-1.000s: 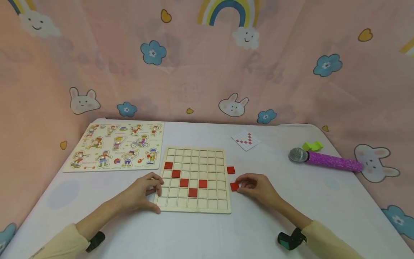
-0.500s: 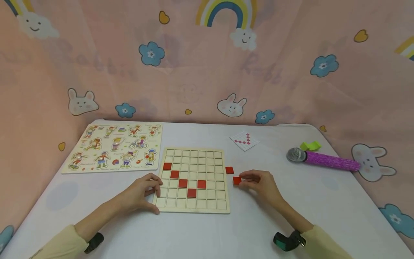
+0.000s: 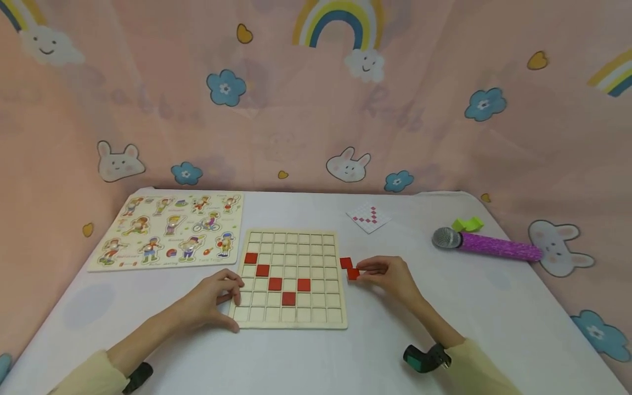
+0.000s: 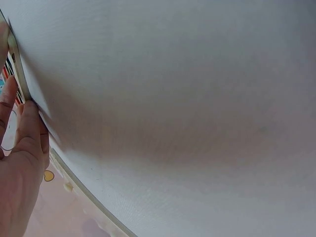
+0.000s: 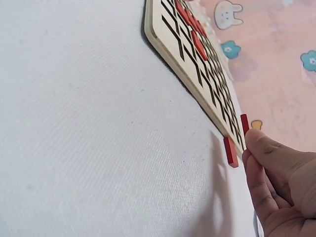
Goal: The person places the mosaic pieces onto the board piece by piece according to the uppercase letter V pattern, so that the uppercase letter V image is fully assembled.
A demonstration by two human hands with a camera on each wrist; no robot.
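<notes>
A pale wooden grid board (image 3: 316, 323) lies in the middle of the table, with several red square tiles set in its cells. At its left edge my left hand (image 3: 212, 302) steadies it, thumb by the near left corner and fingertips on the border. My right hand (image 3: 390, 277) pinches a red tile (image 3: 353, 274) between thumb and fingers, just right of the board. Another red tile (image 3: 345, 263) lies right beside it, overlapping it in the head view. In the right wrist view the thumb (image 5: 256, 140) hides part of a red tile.
A picture puzzle board (image 3: 168, 230) lies at the back left. Behind the grid board is a small pattern card (image 3: 368, 218) with red squares. A purple microphone (image 3: 498, 247) and a bright green object (image 3: 467, 224) lie at the right. A patterned pink cloth rises behind the table.
The right hand has lifted the nearer red tile away from the board, then brought it back toward the other loose tile. The left hand stays at the board's edge. The head view has shifted slightly.
</notes>
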